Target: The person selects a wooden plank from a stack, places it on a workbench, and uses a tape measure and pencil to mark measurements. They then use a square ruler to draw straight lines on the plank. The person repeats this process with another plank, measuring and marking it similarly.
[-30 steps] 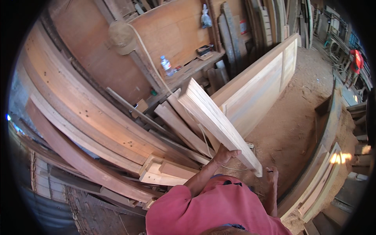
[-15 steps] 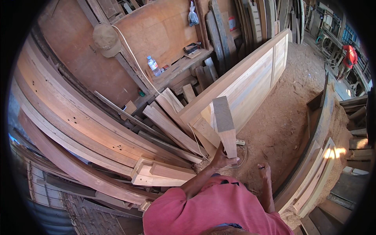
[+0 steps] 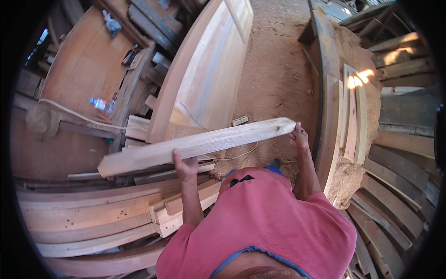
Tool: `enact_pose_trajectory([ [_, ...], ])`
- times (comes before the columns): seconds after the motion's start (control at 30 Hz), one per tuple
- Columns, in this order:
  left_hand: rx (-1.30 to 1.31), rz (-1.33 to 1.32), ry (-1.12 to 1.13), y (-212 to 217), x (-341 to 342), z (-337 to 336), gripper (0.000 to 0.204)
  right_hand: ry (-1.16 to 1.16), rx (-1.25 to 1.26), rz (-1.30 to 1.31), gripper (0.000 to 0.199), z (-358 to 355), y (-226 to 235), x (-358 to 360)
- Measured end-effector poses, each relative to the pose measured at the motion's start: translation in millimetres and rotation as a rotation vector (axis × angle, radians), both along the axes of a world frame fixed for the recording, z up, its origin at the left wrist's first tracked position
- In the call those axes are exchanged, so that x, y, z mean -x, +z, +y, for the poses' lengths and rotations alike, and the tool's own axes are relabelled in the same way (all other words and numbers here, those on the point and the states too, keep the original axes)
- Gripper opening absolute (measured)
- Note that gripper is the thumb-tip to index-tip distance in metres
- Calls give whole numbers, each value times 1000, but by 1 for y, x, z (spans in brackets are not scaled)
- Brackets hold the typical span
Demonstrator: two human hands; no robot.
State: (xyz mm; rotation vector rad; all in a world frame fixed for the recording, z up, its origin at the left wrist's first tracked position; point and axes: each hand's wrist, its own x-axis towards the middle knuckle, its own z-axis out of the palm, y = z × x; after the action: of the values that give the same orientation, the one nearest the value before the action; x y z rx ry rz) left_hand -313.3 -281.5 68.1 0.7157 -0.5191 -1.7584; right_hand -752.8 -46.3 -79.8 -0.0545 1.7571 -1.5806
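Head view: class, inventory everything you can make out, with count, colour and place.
held board: one, pale, slanting across both hands
wooden panel: one, light brown, beyond the board
bottle: one, clear with blue, upper left
plastic bag: one, bluish, upper left
cap: one, tan, far left
cord: count unclear, pale, left and floor
socket strip: one, off-white, floor beyond the board
long planks: several, brown, lower left
narrow boards: several, pale, right
timbers: many, grey-brown, far right
sawdust: heaped, tan, right
shirt: one, pink-red, lower middle
left hand: one, bare, holding the board
right hand: one, bare, at the board's right end
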Motion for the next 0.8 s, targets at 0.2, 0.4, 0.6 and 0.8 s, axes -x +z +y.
enact_pose_trajectory([
  [0.2,-255,14,111,0,-6,13,94,15,796,-468,73,-30,95,-20],
  [0.4,-471,100,106,-25,-12,26,97,213,962,-270,72,-56,200,-36],
  [0.6,-611,251,54,-53,-5,41,86,562,1003,23,61,-79,269,-62],
  [0.8,-644,282,-37,-77,7,58,87,615,1061,-52,51,-89,298,-87],
])
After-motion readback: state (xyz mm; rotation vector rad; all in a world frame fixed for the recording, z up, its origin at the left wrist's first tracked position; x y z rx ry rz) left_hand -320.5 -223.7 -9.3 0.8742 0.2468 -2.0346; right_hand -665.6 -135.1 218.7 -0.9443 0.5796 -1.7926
